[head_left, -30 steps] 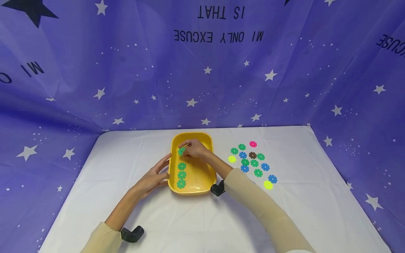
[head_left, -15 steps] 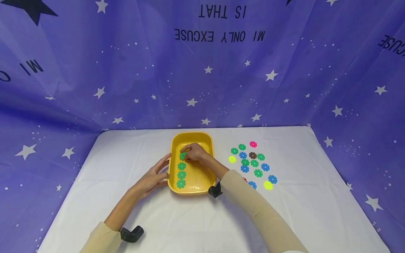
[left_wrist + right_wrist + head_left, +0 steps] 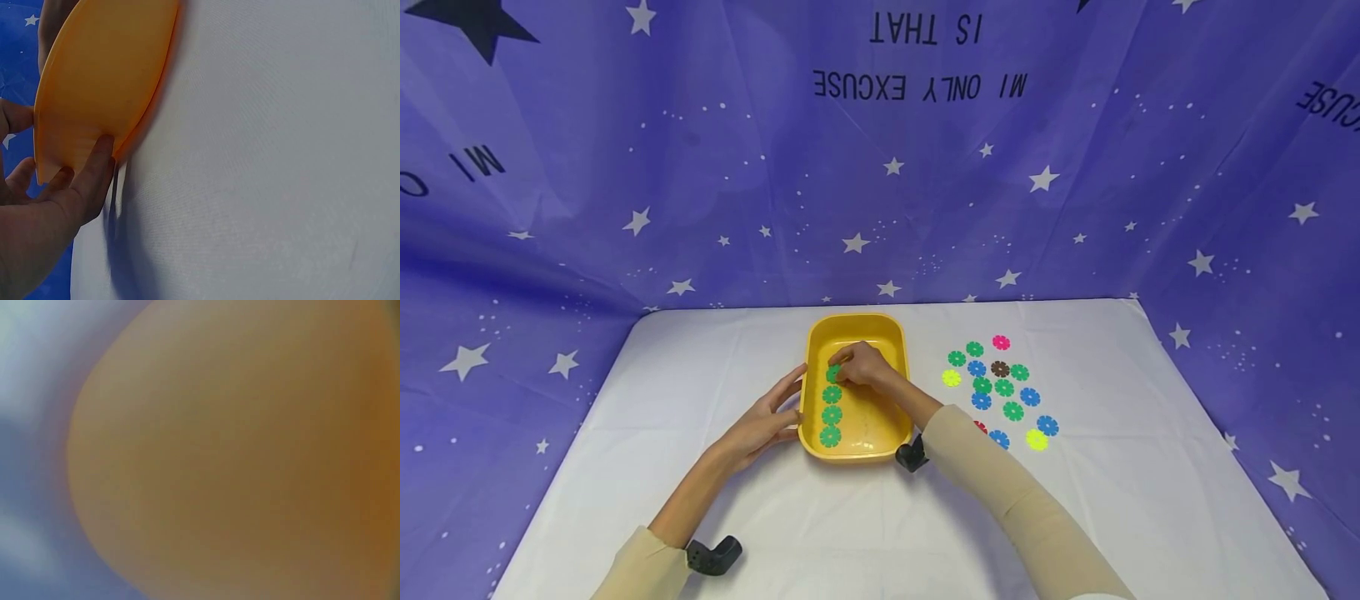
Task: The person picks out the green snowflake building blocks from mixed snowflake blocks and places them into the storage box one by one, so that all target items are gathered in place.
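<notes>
In the head view, my right hand (image 3: pixel 865 365) reaches into the yellow tray (image 3: pixel 880 442) and pinches a green notched plastic disc (image 3: pixel 834 373) at the head of a column. Below it in the tray lie three more green discs (image 3: pixel 831 414), lined up along the left side. My left hand (image 3: pixel 763 425) rests against the tray's left side with fingers spread. The left wrist view has that hand's fingertips (image 3: pixel 103 147) pressed on the outer wall of the tray (image 3: pixel 106 69). Blurred tray wall (image 3: pixel 219 456) fills most of the right wrist view.
Right of the tray, loose notched discs lie scattered on the white cloth (image 3: pixel 865 533): several green and blue ones, yellow (image 3: pixel 1037 439), pink (image 3: pixel 1001 342) and brown (image 3: pixel 999 368). The right sleeve partly covers a red one (image 3: pixel 981 427). A purple starry curtain (image 3: pixel 880 208) hangs behind.
My right hand has moved down the tray toward me, bringing its pinched green disc close to the column's top disc. My left hand stays at the tray's side.
</notes>
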`<state>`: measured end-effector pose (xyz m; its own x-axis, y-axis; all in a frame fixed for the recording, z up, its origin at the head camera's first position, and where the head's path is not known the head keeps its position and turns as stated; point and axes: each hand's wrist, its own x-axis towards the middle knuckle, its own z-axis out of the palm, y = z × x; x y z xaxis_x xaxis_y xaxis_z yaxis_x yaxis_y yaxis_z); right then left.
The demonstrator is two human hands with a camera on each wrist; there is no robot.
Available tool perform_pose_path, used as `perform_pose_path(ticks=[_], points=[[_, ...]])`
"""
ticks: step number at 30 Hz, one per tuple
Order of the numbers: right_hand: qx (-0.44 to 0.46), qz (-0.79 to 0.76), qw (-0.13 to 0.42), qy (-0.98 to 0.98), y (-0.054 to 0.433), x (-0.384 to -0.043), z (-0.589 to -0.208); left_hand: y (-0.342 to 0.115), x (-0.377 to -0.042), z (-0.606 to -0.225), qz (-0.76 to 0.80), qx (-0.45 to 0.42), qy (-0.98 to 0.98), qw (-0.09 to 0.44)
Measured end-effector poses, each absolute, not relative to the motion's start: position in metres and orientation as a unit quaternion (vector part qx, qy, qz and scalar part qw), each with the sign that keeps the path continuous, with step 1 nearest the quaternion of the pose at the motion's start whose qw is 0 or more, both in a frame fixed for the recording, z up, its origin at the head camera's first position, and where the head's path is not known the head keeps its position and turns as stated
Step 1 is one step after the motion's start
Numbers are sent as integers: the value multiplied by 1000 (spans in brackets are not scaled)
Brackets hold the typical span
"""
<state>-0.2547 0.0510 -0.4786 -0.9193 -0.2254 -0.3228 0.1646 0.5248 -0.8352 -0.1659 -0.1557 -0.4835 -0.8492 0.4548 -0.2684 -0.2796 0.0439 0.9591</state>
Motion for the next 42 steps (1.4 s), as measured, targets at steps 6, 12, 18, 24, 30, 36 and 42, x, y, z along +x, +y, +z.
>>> perform_pose_path(ticks=[6, 12, 18, 24, 30, 36, 42], points=[[-29, -483, 202, 852, 54, -253, -476, -155, -165, -483, 689, 63, 671, 268], [-55, -501, 225, 834, 69, -252, -458, -155, -165, -482, 689, 62, 670, 268], [-67, -534, 239, 808, 100, -250, -425, -156, -166, -485, 690, 60, 670, 267], [-50, -555, 205, 805, 145, -251, -401, -157, -166, -485, 696, 65, 665, 263], [-8, -551, 162, 819, 197, -252, -411, -156, -167, -485, 694, 66, 666, 265], [41, -536, 136, 832, 236, -253, -446, -157, -166, -485, 692, 63, 668, 265], [57, -497, 119, 858, 257, -251, -478, -157, -167, -486, 696, 63, 664, 266]])
